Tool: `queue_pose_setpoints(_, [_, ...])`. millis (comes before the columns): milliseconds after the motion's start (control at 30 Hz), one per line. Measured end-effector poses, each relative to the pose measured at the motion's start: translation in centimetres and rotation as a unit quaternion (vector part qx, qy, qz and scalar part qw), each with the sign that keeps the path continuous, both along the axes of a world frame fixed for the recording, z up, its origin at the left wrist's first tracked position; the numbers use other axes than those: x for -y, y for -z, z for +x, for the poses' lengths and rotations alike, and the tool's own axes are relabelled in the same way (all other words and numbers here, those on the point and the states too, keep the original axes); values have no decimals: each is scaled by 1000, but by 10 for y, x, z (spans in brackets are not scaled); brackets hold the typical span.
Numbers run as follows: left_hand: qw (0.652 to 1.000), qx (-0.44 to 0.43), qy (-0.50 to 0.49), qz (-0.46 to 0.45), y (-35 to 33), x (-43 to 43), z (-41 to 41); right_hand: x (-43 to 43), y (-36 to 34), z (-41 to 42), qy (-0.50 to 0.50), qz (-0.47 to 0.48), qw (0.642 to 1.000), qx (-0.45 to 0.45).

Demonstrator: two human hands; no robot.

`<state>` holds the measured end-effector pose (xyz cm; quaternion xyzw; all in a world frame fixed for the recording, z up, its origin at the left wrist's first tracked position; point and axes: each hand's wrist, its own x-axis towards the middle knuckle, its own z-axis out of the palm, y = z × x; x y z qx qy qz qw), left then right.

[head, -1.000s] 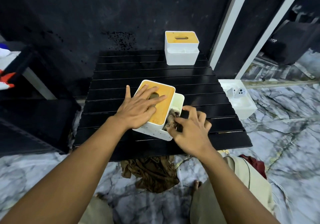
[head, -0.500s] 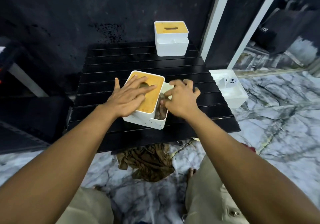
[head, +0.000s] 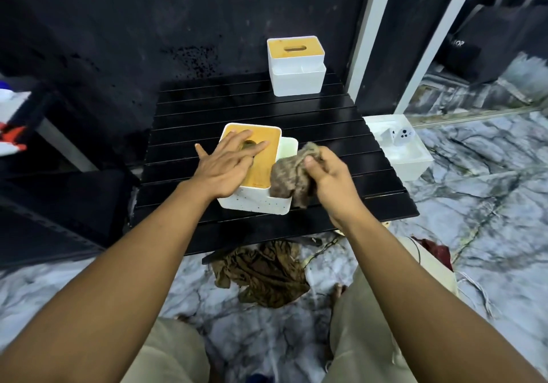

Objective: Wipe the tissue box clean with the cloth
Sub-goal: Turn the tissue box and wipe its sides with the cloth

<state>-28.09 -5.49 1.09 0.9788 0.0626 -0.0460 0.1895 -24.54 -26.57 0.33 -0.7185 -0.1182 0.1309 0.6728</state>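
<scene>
The left hand (head: 225, 166) lies flat on the box's orange lid (head: 264, 166), fingers straight and spread, pressing down, with the fingertips reaching the oval slot in the middle of the lid. The right hand (head: 329, 175) is just beside it, fingers and thumb curled round a bunched grey-brown cloth (head: 289, 179). The cloth hangs from that grip over the narrow side compartment on the right of the box (head: 255, 205). Its lower end drapes past the box's right wall, close to the tabletop; whether it touches the slats I cannot tell. The far end of the compartment shows pale and uncovered.

The box itself is white, speckled with dark spots on its near wall. It stands a little left of the middle of the black slatted table (head: 267, 110), nearer the front edge than the back, and turned slightly off square.

A second box (head: 296, 83), white with the same orange slotted top, stands at the far right corner of the tabletop, well apart from the hands.

Off the right edge, on the marble floor (head: 489, 205), sits a white tub (head: 415, 163) with a white cube (head: 398, 136) marked with black dots inside it. A crumpled brown rag (head: 267, 276) lies on the floor below the front edge, between the person's knees in beige trousers.
</scene>
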Motion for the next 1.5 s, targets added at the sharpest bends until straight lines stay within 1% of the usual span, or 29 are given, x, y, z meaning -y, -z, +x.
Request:
queue_pose_setpoints(67, [1000,0,-26,6,-3,2,-3,9,-2,3,74,101,989,-82])
queue_pose_setpoints(133, [998,-17,-45,46,-7,4,-5,16,-7,6,129,169,969,-126])
queue_pose_setpoints(167, [995,-31,-48,80,-10,5,-4,18,-9,7,149,201,959,-130])
queue_pose_setpoints(233, [984,-47,-39,170,-18,6,-1,21,-13,9,183,244,947,-101])
queue_pose_setpoints(300, [968,-21,-20,248,-25,0,3,20,-14,9,209,229,949,-58])
queue_pose_setpoints(333, [966,12,-4,260,-26,-6,3,18,-14,6,211,216,952,-44])
queue_pose_setpoints(367, [968,50,24,243,-24,-12,1,14,-12,2,210,206,955,-36])
queue_pose_setpoints(433, [979,98,100,151,-12,-22,-5,4,0,-9,199,175,964,-19])
queue_pose_setpoints(467, [981,102,126,106,-5,-23,-8,-3,9,-15,192,145,971,-13])
queue_pose_setpoints(500, [983,95,133,83,2,-21,-10,-11,17,-22,182,110,977,-9])
queue_pose_setpoints(533, [986,80,125,73,6,-18,-9,-20,25,-29,174,88,981,-8])
queue_pose_setpoints(600, [990,48,104,79,9,-11,-5,-39,34,-46,173,83,981,9])
queue_pose_setpoints(700, [992,38,87,88,8,-10,-3,-54,39,-61,234,125,963,49])
queue_pose_setpoints(767, [992,40,78,92,9,-10,-3,-54,47,-68,274,118,953,50])
queue_pose_setpoints(800, [992,42,70,97,9,-10,-2,-52,52,-74,274,100,955,49])
queue_pose_setpoints(867, [993,45,52,99,9,-7,1,-51,64,-90,233,34,970,52])
queue_pose_setpoints(933, [994,45,40,94,9,-5,5,-49,71,-99,155,-9,986,54])
queue_pose_setpoints(1000, [994,43,38,96,9,-4,4,-47,70,-87,136,-24,990,25])
queue_pose_setpoints(1067, [993,41,33,104,10,-1,1,-49,60,-64,171,25,984,-36])
queue_pose_setpoints(1133, [993,41,21,110,9,5,-1,-56,51,-44,219,80,969,-86])
queue_pose_setpoints(1167, [993,41,14,110,9,8,0,-61,48,-45,232,87,966,-72])
queue_pose_setpoints(1200, [993,42,7,109,8,11,1,-67,46,-54,236,87,967,-38])
queue_pose_setpoints(1267, [993,45,1,110,7,11,4,-76,48,-91,196,79,976,49])
queue_pose_setpoints(1300, [993,44,1,111,7,9,5,-79,52,-111,157,66,982,79])
queue_pose_setpoints(1333, [993,43,4,113,8,8,5,-80,63,-125,119,35,988,96])
queue_pose_setpoints(1367, [992,41,9,115,8,6,5,-79,73,-126,107,-13,989,102])
queue_pose_setpoints(1400, [992,40,13,119,9,5,5,-78,81,-114,117,-57,987,95])
queue_pose_setpoints(1433, [992,38,16,123,9,5,5,-77,86,-95,142,-79,984,76])
queue_pose_setpoints(1500, [991,35,14,130,10,6,4,-72,80,-52,183,-68,981,20])
